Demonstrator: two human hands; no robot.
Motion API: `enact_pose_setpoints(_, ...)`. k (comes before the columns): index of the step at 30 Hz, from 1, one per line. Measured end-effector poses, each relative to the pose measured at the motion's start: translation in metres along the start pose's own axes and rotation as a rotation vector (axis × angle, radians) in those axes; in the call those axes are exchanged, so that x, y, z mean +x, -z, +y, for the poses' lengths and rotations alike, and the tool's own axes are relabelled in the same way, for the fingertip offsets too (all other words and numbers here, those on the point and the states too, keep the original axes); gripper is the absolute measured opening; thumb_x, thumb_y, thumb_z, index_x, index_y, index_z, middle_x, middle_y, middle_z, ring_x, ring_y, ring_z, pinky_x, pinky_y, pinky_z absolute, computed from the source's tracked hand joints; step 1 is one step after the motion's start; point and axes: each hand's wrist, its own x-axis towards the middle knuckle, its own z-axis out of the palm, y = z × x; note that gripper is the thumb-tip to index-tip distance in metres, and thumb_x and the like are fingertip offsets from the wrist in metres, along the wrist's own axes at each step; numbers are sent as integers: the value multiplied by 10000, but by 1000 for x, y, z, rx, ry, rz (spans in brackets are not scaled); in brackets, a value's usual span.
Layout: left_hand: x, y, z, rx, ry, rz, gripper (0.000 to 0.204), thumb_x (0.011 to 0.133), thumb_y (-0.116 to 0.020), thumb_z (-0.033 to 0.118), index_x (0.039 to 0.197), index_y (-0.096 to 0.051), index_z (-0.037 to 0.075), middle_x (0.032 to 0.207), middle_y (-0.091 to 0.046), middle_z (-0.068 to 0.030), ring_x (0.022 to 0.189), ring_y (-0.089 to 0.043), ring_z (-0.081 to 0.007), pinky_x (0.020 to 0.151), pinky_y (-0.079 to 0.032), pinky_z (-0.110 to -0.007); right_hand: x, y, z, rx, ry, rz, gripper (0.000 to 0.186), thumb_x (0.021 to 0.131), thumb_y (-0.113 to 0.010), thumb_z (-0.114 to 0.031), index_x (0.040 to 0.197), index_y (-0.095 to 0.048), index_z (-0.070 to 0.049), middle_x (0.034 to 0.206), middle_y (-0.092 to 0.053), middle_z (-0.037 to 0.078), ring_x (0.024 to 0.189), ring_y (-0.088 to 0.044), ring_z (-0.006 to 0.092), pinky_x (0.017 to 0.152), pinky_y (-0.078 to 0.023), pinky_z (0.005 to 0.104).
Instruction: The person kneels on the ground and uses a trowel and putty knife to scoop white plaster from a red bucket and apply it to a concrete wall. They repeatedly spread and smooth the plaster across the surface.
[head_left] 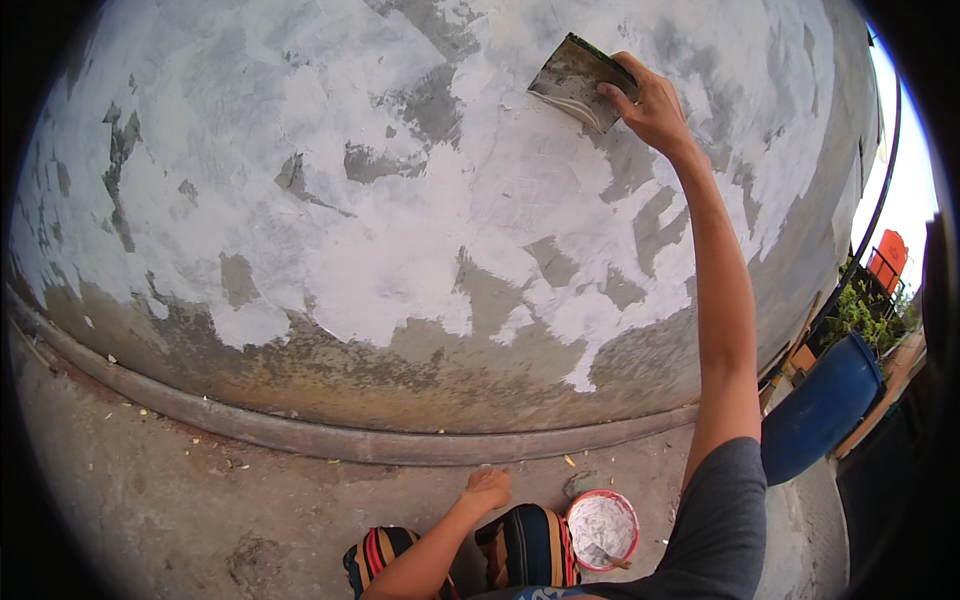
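Observation:
My right hand (648, 100) is closed on a flat, rectangular putty blade (572, 80) with a dark top edge, held against the upper right of the grey wall (430, 105), which is coated in uneven white patches. A ridge of pale paste shows along the blade's lower edge. My left hand (485, 487) is low, just above my knee in striped fabric (525, 540), its fingers curled and whatever is under them hidden. Beside that knee, a red-rimmed bucket (603, 505) holds white paste, with a tool handle (618, 562) sticking out.
Along the wall's foot runs a low concrete ledge (300, 425), above the littered concrete floor (200, 500). A small grey lump (582, 482) lies by the bucket. At the right are a blue barrel (820, 405), a dark pipe (885, 185), plants (860, 310) and an orange object (888, 258).

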Motion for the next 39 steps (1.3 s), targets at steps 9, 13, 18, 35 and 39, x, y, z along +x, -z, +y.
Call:
enact_pose_setpoints(9, 4, 1, 2, 20, 1, -21, 487, 875, -561, 258, 1288, -507, 6, 1153, -622, -235, 1120, -583, -378, 958, -453, -462, -13, 7, 30, 322, -212, 256, 300, 910, -646, -190, 1159, -544, -57, 957, -676, 91, 870, -615, 159, 769, -490, 288)
enact_pose_setpoints(13, -3, 4, 6, 17, -3, -1, 475, 865, -559, 223, 1286, -514, 7, 1147, -630, -227, 1119, -588, -364, 949, -463, -443, -18, -25, -15, 139, 50, 43, 335, 870, -682, -214, 1138, -542, -68, 932, -673, 144, 780, -627, 232, 749, -483, 331)
enact_pose_setpoints(18, -6, 13, 12, 44, 25, -27, 448, 866, -552, 182, 1279, -528, 10, 1176, -630, -199, 1146, -586, -322, 957, -468, -389, -3, -7, 20, -28, -135, 390, 329, 844, -669, -182, 1121, -567, -36, 853, -687, 188, 763, -667, 318, 719, -502, 362)
enact_pose_setpoints(35, -6, 8, 6, 9, 10, -11, 444, 864, -557, 238, 1245, -544, 9, 1150, -629, -223, 1130, -587, -345, 962, -456, -436, -47, -14, 24, 65, -434, 479, 295, 874, -675, -189, 1079, -562, -10, 879, -679, 108, 771, -632, 181, 712, -485, 302)
enact_pose_setpoints(39, -8, 11, 14, 41, -5, -15, 418, 846, -554, 186, 1231, -568, 24, 1159, -637, -201, 1118, -604, -318, 949, -469, -403, -65, -23, 20, 464, -392, 649, 268, 899, -635, -113, 1122, -524, -13, 890, -662, 92, 776, -619, 167, 718, -493, 284)
